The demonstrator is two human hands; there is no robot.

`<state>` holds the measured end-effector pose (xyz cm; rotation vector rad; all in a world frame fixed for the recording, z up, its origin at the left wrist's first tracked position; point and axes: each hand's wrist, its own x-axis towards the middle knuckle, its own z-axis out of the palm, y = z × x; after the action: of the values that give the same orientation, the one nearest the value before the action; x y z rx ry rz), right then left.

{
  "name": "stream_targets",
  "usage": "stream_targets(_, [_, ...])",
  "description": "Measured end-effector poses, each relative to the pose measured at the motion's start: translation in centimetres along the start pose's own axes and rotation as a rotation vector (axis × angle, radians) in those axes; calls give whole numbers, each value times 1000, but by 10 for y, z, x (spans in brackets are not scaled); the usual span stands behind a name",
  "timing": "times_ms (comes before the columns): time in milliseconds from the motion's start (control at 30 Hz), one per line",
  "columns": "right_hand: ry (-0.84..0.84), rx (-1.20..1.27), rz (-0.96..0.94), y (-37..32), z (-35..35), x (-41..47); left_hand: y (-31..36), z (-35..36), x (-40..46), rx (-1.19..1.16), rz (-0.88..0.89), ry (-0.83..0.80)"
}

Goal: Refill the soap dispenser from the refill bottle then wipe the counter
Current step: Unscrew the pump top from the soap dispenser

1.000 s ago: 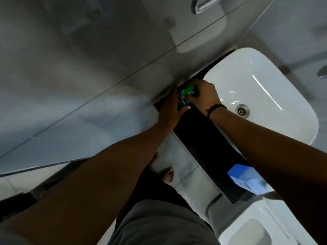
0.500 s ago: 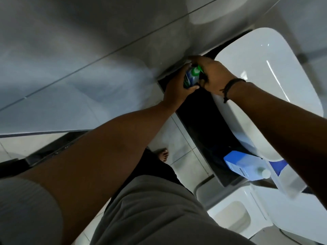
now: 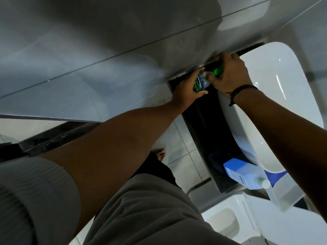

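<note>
Two hands are working one small bottle at the table's far end.
Nearest, the blue refill bottle is overhanging the table front edge and could get knocked off; farther on, left hand fingers are wrapping the soap dispenser while right hand fingers are gripping its green pump, cramped between wall and sink, so it could tip.

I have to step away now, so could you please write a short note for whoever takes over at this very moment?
Left hand: grips the body of the small clear soap dispenser with the green label, at the far end of the black counter.
Right hand: curled round the dispenser's green pump top.
White-capped blue refill bottle: lies untouched at the counter's near end, beside the white basin.
Done: dispenser in hand; whether its top is loose cannot be told.
Left: remove the top, pour, close, wipe the counter.
</note>
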<state>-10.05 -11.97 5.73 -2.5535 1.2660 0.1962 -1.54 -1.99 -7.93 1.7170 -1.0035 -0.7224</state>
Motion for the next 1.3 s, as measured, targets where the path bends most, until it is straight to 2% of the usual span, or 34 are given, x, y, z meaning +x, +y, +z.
stream_targets(67, [-9, 62, 46, -2, 1, -1, -2, 2, 0, -6, 13, 11])
stream_targets(200, [-64, 174, -55, -6, 1, -4, -6, 3, 1, -7, 44, 4])
stream_targets(267, [-88, 240, -45, -8, 1, -4, -6, 2, 2, -13, 55, 2])
stream_targets(367, [-31, 184, 44, -3, 6, -4, -7, 1, 2, -25, 54, 4])
stream_targets(433, [8, 158, 29, -1, 10, -7, -7, 2, 1, -24, 67, 17])
stream_targets(533, [19, 252, -30, 2, 14, -13, -6, 1, 1, -33, 89, 10])
stream_targets(600, [41, 284, -6, 3, 18, -15, -7, 0, 2, -29, 95, 11])
stream_targets(700, [137, 372, 65, 1, 23, -18, -6, 0, 1, -26, 77, 4])
stream_targets(767, [188, 422, 38, -3, 25, -22, -6, -1, 1, -33, 69, -6])
stream_targets(900, [146, 487, -38, -12, 27, -28, -6, -2, 2, -32, 70, -20])
stream_targets(967, [210, 454, 38, -13, 27, -24, -7, -2, 2, -34, 66, -29])
stream_targets(1033, [206, 439, 120, -12, 25, -21, -7, -2, 1, -29, 64, -30])
stream_targets(1167, [154, 571, 22, -17, 26, -26, -8, 0, 2, -53, 60, -20])
stream_targets(1300, [214, 644, 169, -17, 36, -26, -10, 1, 3, -77, 60, -22])
